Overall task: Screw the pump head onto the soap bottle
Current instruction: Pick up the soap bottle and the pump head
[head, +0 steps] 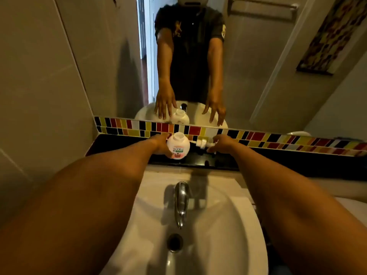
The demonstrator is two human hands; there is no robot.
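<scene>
Head view: my left hand (pixel 158 144) fingers hold soap bottle (pixel 178 145); right hand (pixel 222 144) fingers, loosely spread, touch pump head (pixel 202 143) on the desk (pixel 278 158).

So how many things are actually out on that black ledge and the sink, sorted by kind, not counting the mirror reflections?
Soap bottle, uncapped, on the ledge: 1
Pump head, lying on its side by the bottle: 1
Tap on the sink: 1
Drain: 1
Total: 4
The left hand touches the bottle; the right hand reaches the pump head.
</scene>
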